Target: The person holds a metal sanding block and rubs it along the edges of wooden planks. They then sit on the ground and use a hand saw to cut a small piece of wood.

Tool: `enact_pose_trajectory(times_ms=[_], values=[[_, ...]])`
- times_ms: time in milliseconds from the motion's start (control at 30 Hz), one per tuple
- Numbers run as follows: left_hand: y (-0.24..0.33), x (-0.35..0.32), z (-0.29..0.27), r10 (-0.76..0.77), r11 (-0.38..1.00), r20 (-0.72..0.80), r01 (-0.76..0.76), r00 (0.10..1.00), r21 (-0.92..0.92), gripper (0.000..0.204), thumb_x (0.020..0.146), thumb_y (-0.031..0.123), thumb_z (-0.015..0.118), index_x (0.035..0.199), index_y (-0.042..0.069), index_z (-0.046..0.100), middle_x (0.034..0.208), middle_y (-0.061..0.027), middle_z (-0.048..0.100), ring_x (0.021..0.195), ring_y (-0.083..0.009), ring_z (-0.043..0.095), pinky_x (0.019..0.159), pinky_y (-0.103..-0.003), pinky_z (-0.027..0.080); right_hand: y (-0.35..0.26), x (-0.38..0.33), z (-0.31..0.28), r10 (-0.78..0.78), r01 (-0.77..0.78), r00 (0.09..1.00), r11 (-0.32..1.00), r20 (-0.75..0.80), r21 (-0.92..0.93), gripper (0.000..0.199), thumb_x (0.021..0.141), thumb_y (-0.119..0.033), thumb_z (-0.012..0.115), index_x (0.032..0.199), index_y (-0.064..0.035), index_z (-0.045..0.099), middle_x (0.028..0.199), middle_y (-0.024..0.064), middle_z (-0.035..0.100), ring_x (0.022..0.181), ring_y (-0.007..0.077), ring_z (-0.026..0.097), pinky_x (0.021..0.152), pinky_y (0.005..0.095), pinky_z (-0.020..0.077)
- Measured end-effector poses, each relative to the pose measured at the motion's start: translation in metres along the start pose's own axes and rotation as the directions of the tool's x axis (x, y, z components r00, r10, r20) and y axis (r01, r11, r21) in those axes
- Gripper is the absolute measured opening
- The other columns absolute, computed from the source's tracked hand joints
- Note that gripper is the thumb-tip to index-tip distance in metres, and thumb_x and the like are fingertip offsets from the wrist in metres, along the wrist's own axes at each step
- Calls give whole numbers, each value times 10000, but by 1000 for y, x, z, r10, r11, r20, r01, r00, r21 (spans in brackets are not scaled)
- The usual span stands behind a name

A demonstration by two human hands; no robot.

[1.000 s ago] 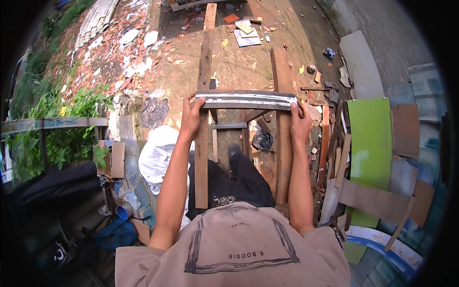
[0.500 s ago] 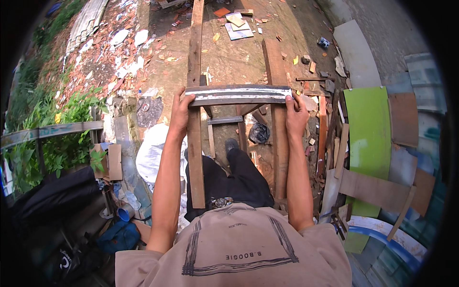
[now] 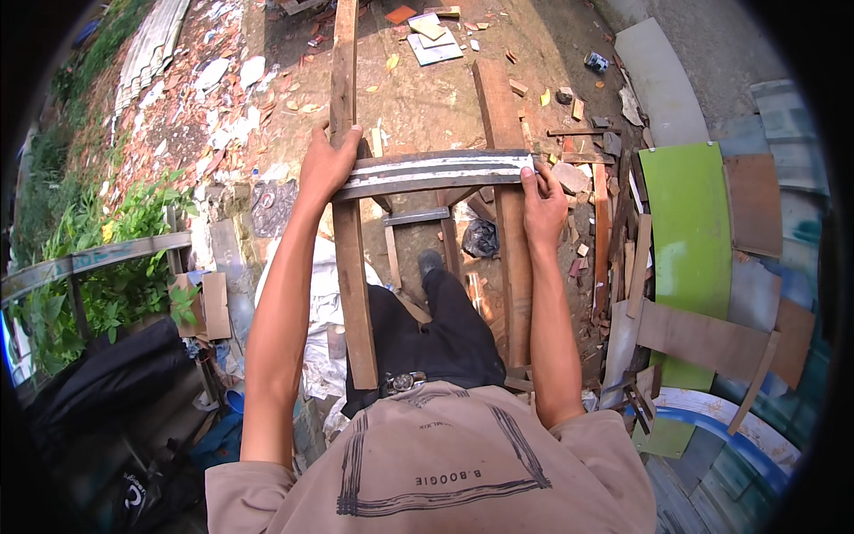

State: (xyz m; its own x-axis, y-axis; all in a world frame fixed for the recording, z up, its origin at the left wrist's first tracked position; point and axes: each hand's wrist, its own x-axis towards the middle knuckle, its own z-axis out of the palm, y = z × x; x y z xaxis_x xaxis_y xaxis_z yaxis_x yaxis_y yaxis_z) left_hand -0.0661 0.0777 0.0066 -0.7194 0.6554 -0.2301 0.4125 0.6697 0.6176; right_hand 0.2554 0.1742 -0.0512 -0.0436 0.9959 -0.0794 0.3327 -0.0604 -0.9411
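Right hand [image 3: 544, 209] pinches the right end of a white-striped wooden crosspiece [image 3: 436, 169], which spans over a left timber beam [image 3: 355, 285] and a right timber beam [image 3: 513, 267]. Left hand [image 3: 327, 167] covers the crosspiece's left end; whether its fingers grip, I cannot tell.

Brt daylt on ground [image 3: 418, 107], dim lower L, fisheye-warped edges.

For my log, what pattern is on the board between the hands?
White lengthwise stripes on a dark board, best in head view.
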Motion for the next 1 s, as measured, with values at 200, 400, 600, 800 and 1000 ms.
enact_pose_trajectory(times_ms=[200,400,600,800,1000], values=[[5,3,1,-86,991,53,80,995,110,919,827,648,588,1376,-77,454,1219,-357,600,1172,-438,598,1017,-442,451,4,2,1,-3,4,1000,998,-4,57,529,936,-322,709,1270,74,600,1104,164,707,1017,162,651,921,263,478],[5,6,0,-59,989,70,49,996,139,866,816,620,608,1259,-120,531,1162,-345,630,1115,-444,622,976,-453,470,1,7,-3,71,-73,997,995,29,74,576,910,-325,738,1298,73,584,1115,171,705,1026,150,641,934,263,466],[8,5,0,-58,990,90,45,994,131,849,815,611,609,1248,-116,540,1158,-338,635,1109,-441,626,969,-459,472,0,7,-5,58,-63,997,991,54,115,540,917,-289,731,1295,68,586,1126,166,702,1037,147,635,933,265,466],[2,11,3,-61,976,49,50,997,212,862,819,647,590,1279,-80,553,1170,-312,645,1127,-429,625,984,-464,474,2,3,-4,-42,41,999,998,7,46,364,960,-232,651,1228,15,646,1126,145,707,1063,189,659,914,297,494],[18,5,1,-93,931,45,71,995,358,870,844,698,512,1224,-79,604,1174,-308,646,1122,-417,633,960,-475,486,23,8,-8,80,-90,996,867,41,490,308,1019,-152,521,1235,35,637,1139,91,691,1004,114,632,865,254,501]])
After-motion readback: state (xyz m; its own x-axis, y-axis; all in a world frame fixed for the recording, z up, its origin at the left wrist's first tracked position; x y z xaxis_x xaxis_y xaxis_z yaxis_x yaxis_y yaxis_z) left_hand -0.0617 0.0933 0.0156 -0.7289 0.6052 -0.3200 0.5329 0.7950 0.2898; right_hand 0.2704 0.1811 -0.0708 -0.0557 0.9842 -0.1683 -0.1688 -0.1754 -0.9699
